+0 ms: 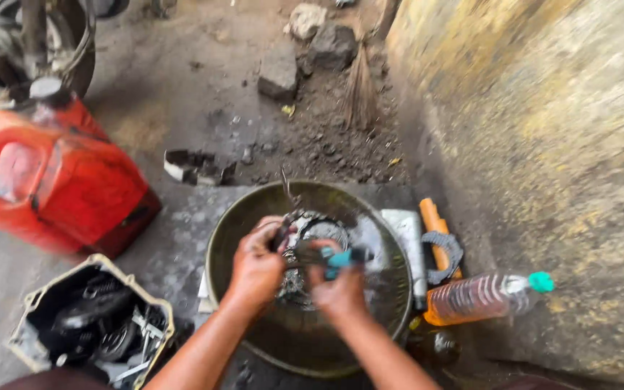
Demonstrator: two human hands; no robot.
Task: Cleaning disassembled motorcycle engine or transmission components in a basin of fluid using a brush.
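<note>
A wide round metal basin [388,278] sits on the ground in front of me. Inside it lies a round greasy metal engine part [319,231], partly hidden by my hands. My left hand [256,266] grips the left side of that part over the basin. My right hand [337,289] is closed around a brush with a teal handle [347,257], held against the part. The image is blurred, so the brush head cannot be made out.
A red plastic jerrycan [52,180] stands at the left. A metal casing with dark parts [92,325] lies at bottom left. Right of the basin are a plastic bottle with orange liquid [482,296], an orange handle [435,224] and a grey gasket [445,249]. A wall [543,144] rises on the right; stones [312,40] lie beyond.
</note>
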